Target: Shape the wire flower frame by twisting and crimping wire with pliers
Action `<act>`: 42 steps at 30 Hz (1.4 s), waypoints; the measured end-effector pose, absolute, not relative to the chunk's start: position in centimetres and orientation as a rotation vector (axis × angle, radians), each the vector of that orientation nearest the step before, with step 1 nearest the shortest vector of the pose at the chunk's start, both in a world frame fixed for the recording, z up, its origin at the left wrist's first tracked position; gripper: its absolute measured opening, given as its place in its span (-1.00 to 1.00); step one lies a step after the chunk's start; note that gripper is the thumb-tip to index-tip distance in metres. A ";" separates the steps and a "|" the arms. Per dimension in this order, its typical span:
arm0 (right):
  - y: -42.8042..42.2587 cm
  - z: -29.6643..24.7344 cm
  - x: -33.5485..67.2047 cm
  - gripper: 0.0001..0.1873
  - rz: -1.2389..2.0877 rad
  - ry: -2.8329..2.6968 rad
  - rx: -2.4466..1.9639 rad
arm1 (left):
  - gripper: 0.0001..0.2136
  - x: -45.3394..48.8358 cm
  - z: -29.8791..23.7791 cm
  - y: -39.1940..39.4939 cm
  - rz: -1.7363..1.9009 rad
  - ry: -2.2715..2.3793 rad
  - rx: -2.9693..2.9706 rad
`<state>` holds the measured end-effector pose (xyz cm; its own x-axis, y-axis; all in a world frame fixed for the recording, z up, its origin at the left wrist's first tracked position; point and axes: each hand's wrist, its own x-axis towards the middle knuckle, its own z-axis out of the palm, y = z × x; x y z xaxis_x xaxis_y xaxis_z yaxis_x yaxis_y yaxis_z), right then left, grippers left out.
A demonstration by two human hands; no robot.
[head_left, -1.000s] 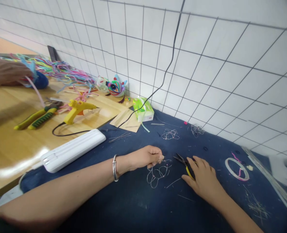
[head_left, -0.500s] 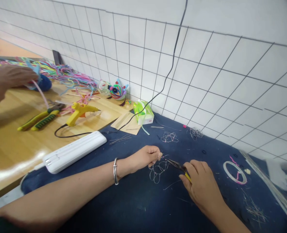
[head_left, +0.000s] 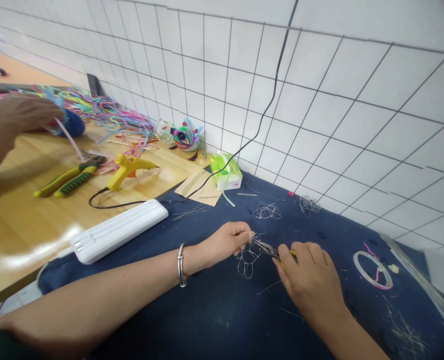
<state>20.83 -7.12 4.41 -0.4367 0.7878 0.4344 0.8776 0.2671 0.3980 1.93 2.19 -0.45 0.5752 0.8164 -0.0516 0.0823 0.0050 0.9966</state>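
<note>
My left hand [head_left: 229, 240], with a silver bangle at the wrist, pinches a piece of thin wire bent into several loops [head_left: 249, 265]. The loops hang below the fingertips, over the dark blue cloth [head_left: 214, 320]. My right hand [head_left: 308, 275] is wrapped round the yellow-handled pliers [head_left: 269, 248]. Their jaws point left and reach the wire close to my left fingertips. Whether the jaws are closed on the wire is too small to tell. Behind my hands lies another looped wire piece [head_left: 267, 210].
A white power strip [head_left: 120, 230], a yellow glue gun [head_left: 126, 171] and green-yellow pliers [head_left: 71, 180] lie to the left. A co-worker's hand [head_left: 30, 112] holds a pink strip. A tissue pack [head_left: 226, 172] stands by the wall; a ring-shaped roll [head_left: 372, 270] and loose wires [head_left: 407, 332] lie right.
My right hand has brought the pliers' jaws left and up, closer to my left fingertips. My left hand still pinches the looped wire. The whole view has shifted slightly.
</note>
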 end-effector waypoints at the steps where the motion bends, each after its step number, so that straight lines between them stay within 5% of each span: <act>1: -7.1 4.3 20.9 -0.79 -0.910 -2.380 -1.571 | -0.73 1.9 -0.6 2.2 0.686 0.818 1.481; 42: -6.9 3.3 21.2 -0.79 -0.995 -2.405 -1.560 | -0.69 2.2 -0.5 2.0 0.654 0.946 1.645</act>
<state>21.19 -6.89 3.27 -0.4673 0.7775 0.4209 0.8476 0.2587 0.4633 2.25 2.04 -0.51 0.5329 0.8449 -0.0472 0.2539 -0.1065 0.9613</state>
